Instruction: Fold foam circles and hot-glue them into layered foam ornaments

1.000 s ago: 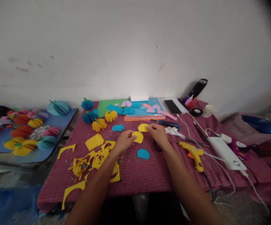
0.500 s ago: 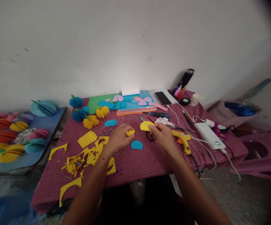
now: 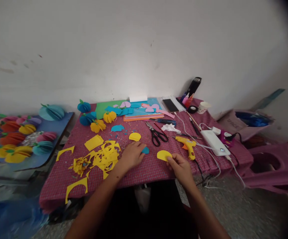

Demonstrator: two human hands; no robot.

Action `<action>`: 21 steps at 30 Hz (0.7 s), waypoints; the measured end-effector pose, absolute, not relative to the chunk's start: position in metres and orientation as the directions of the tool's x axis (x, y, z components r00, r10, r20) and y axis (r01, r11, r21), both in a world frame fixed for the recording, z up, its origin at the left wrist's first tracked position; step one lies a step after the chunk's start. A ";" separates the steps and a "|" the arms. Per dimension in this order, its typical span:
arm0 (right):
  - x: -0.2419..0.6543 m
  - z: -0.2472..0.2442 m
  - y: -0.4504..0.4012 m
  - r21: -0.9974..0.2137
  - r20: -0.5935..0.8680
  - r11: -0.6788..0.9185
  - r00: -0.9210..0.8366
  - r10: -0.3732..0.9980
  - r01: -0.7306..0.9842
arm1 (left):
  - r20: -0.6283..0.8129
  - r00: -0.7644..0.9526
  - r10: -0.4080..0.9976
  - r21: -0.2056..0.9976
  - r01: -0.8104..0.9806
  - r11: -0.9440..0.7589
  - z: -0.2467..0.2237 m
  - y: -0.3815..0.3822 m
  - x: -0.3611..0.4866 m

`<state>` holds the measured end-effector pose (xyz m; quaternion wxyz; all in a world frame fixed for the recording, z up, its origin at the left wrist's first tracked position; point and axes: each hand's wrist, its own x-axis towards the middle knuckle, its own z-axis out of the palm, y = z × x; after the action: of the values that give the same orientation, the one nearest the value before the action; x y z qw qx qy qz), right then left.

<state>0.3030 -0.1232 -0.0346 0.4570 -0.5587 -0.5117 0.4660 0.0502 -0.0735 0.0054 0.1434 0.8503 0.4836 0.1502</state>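
Note:
My right hand [image 3: 181, 166] pinches a yellow half-round paper piece [image 3: 163, 155] between thumb and fingers, above the front of the table. My left hand [image 3: 133, 154] is low over the table with its fingers closed at a blue half-round paper piece [image 3: 146, 150], covering that piece's left part. Just beyond my left hand lies another yellow half-round piece [image 3: 135, 136]. A second blue piece [image 3: 117, 128] rests farther back. Black-handled scissors [image 3: 156, 136] lie between and beyond my hands, blades pointing away.
Yellow paper scraps [image 3: 106, 157] and yellow sheets [image 3: 94, 142] lie on the left. A yellow glue gun [image 3: 189, 146], cables and a white power bank [image 3: 215, 142] are on the right. Paper pumpkins [image 3: 98, 126] stand at back left; more sit on a blue board [image 3: 40, 157].
My left hand has left the yellow piece on the table and moved to the blue piece. My right hand has come nearer with its yellow piece, uncovering the scissors. The view shifted slightly.

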 end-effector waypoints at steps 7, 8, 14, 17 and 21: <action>0.305 -0.036 -0.128 -0.992 -0.040 -0.046 0.059 0.997 0.113 | 0.178 0.427 0.887 0.533 0.715 -0.452 -0.003 -0.082 0.043; 0.304 -0.034 -0.128 -0.993 -0.042 -0.048 0.063 0.997 0.107 | 0.203 0.392 0.897 0.594 0.679 -0.431 -0.002 -0.084 0.040; 0.271 0.001 -0.112 -0.982 -0.033 -0.005 -0.152 0.988 0.186 | 0.029 0.343 0.939 0.967 0.230 -0.114 0.017 -0.089 0.032; 0.243 0.023 -0.097 -0.972 0.045 0.100 -0.250 0.967 0.211 | -0.009 0.365 0.931 0.985 0.165 -0.055 0.025 -0.087 0.034; 0.240 0.031 -0.089 -0.911 0.158 0.247 -0.273 0.949 0.332 | 0.003 0.229 0.973 0.973 0.223 -0.055 0.025 -0.084 0.029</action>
<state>0.2402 -0.0894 0.0312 0.3846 -0.4642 -0.6896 0.4013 0.0289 -0.0841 0.0253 0.4858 0.6153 0.4862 0.3860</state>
